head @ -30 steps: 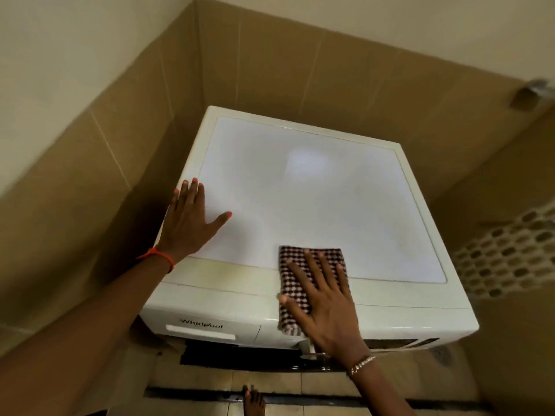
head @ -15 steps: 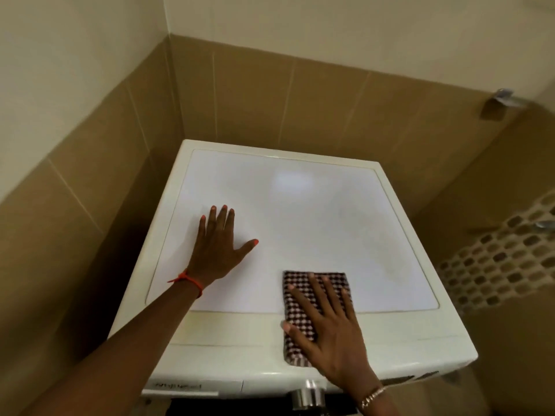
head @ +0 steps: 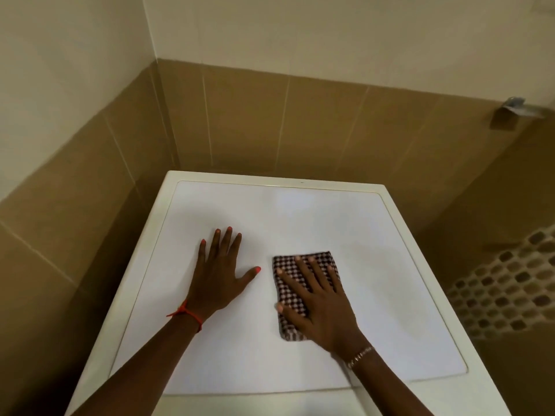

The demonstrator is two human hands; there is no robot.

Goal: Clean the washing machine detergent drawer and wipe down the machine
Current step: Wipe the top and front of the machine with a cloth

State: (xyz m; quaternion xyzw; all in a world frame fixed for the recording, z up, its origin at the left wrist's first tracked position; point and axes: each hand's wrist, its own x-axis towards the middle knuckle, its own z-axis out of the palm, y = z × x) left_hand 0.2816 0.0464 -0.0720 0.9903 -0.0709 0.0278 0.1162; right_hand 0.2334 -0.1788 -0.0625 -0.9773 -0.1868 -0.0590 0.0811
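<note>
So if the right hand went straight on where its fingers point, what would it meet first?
Nothing nearby: the right hand, flat on the checked cloth, has bare machine top ahead to the rear rim, then probably the brown tiled wall.

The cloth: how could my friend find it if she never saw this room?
Look at the white washing machine standing in the brown-tiled corner. On its flat top, under the right hand with straight fingers pressing down, lies the cloth. It is the only checked thing there, dark and white squares.
</note>
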